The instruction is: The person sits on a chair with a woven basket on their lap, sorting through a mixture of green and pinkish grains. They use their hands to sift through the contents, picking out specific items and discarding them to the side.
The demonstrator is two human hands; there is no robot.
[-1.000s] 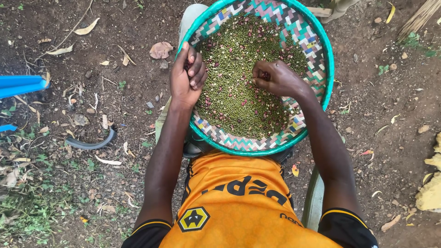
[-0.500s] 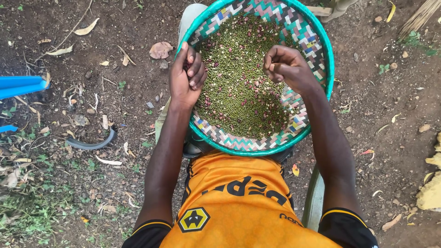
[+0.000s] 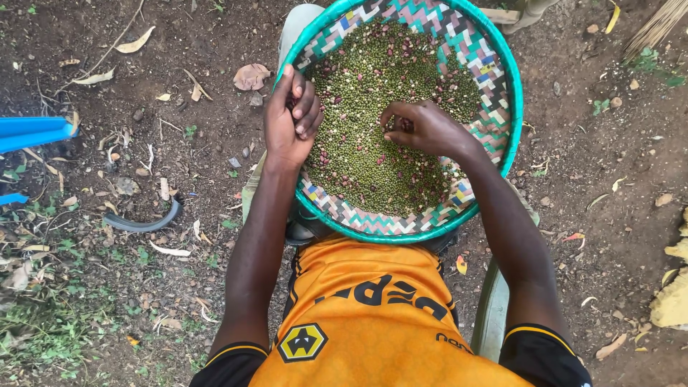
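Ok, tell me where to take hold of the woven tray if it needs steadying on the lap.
Probably the teal rim of the woven tray on its right side: it is a raised, rounded edge that fingers can curl over, and that side is bare. The left hand already rests at the left rim, and the right hand sits in the green grains.

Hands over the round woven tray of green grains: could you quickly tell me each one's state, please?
Left hand: fingers curled on the teal rim of the round woven tray.
Right hand: pinched in the small green grains; contents unclear.
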